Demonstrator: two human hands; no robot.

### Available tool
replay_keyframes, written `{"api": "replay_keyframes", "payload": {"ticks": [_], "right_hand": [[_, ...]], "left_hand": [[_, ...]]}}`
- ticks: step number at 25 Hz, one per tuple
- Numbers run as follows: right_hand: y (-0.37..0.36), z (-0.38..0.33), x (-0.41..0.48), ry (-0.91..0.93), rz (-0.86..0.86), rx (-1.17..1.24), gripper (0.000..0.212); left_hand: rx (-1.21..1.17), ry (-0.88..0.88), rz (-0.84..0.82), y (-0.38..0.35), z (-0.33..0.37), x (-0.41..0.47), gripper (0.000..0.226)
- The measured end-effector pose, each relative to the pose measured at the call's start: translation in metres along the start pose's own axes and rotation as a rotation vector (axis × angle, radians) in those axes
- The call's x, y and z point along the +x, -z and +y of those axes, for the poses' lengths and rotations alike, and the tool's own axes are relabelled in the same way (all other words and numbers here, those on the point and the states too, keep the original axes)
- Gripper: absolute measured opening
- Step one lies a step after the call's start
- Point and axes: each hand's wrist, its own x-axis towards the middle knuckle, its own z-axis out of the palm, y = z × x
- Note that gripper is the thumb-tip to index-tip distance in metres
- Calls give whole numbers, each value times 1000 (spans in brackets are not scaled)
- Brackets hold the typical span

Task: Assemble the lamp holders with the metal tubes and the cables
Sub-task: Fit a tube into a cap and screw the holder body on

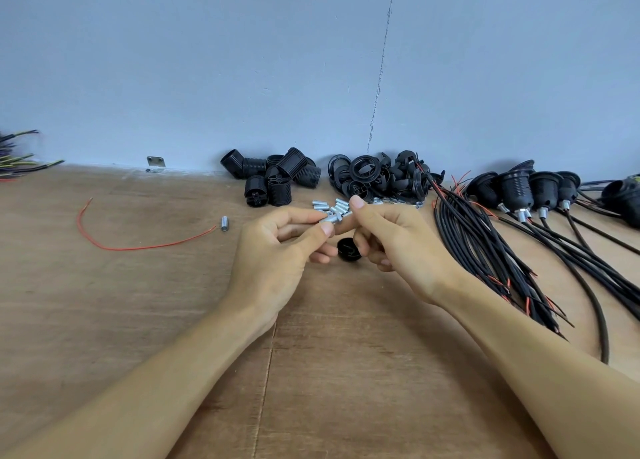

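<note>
Left grip (277,247) and right grip (391,236) are both pinched on one metal tube (331,218); it should be kept straight when threaded into the black cap (349,249).

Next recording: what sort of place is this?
Probably a small assembly workbench: sorted heaps of black lamp holder shells, a bundle of black cables and finished holders with cables lie on a plywood table against a bare wall.

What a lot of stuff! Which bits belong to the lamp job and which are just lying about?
For the job: metal tube pinched by left hand and right hand, tube pile, lamp holders, rings, black cables.
Seemingly lying about: loose red wire, metal bracket, coloured wires far left.
</note>
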Motion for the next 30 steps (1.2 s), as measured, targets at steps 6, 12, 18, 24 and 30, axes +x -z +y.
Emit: {"api": "replay_keyframes", "payload": {"ticks": [6,12,18,24,30], "right_hand": [[2,-1,2,28,29,102,40],[3,2,1,-26,30,98,40],[0,1,1,-3,-5,68,47],[4,0,2,2,9,110,41],[3,1,1,-47,0,44,46]], "left_hand": [[16,18,10,-1,-3,0,7],[-19,28,-22,-2,-2,-1,7],[-8,1,-2,1,-2,0,6],[24,23,-27,1,-4,0,8],[21,9,-42,0,-1,-2,7]]}}
